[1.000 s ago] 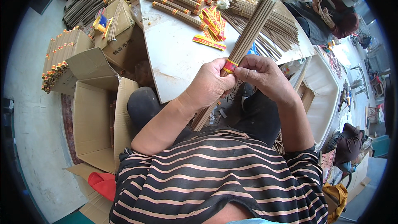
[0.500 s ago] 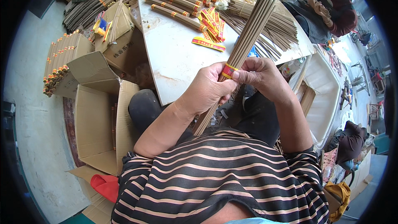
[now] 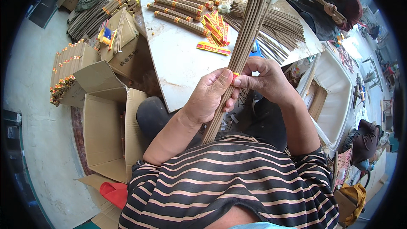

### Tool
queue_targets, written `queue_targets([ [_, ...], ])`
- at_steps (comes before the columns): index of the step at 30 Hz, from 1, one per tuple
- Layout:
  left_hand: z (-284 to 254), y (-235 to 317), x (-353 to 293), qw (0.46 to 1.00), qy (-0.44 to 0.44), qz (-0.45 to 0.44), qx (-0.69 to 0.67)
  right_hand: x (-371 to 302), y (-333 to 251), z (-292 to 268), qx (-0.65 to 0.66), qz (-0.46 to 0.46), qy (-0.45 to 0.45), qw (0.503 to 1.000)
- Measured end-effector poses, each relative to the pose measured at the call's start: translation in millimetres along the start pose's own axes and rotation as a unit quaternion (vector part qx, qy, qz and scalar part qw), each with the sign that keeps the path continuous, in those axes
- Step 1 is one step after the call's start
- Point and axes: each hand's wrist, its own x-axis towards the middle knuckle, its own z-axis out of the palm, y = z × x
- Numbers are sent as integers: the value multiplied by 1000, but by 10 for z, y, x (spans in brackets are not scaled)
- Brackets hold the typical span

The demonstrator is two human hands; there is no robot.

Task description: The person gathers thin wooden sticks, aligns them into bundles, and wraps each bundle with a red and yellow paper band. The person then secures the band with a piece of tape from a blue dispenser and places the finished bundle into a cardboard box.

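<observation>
Biggest thing here is the white desk, its near corner poking out toward the person. Off its left edge there's an open carton, flaps up, probably parked there to be within easy reach.

On the desk, a heap of loose brown sticks spreads toward the right corner, and banded bundles sit side by side by the left edge, toward the far end. My guess is that split keeps loose and wrapped stuff from mixing.

The held bundle is up in front of the person, crossing the desk's near right edge in this view. Looks held clear of the surface, but I can't tell for certain. Its long axis runs lengthwise away from the body with a slight lean right: top end toward the far edge, bottom end back past the near corner, to the right of it.

Left hand has its fingers wrapped round the sticks, I'd say to keep them tight. Right hand has thumb and fingers pinched at the middle, likely to keep the wrap snug.

Smaller bits: a messy pile of red-and-yellow strips right by the bundle ends, and the little red-and-yellow band under the right thumb.
</observation>
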Motion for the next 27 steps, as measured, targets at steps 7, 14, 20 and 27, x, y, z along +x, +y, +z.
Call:
queue_targets([
  [7, -6, -18, 20, 1000, -6, 7, -14, 5, 31, 26, 15, 19, 31, 999],
  [14, 46, -2, 27, 992, -54, -7, -110, 89, 222, 72, 122, -31, 39, 991],
  [20, -35, -28, 57, 978, -127, -20, -165, 164, 351, 215, 381, -28, -42, 923],
  [27, -82, -101, 81, 953, -195, -44, -227, 249, 488, 299, 465, -69, -93, 878],
])
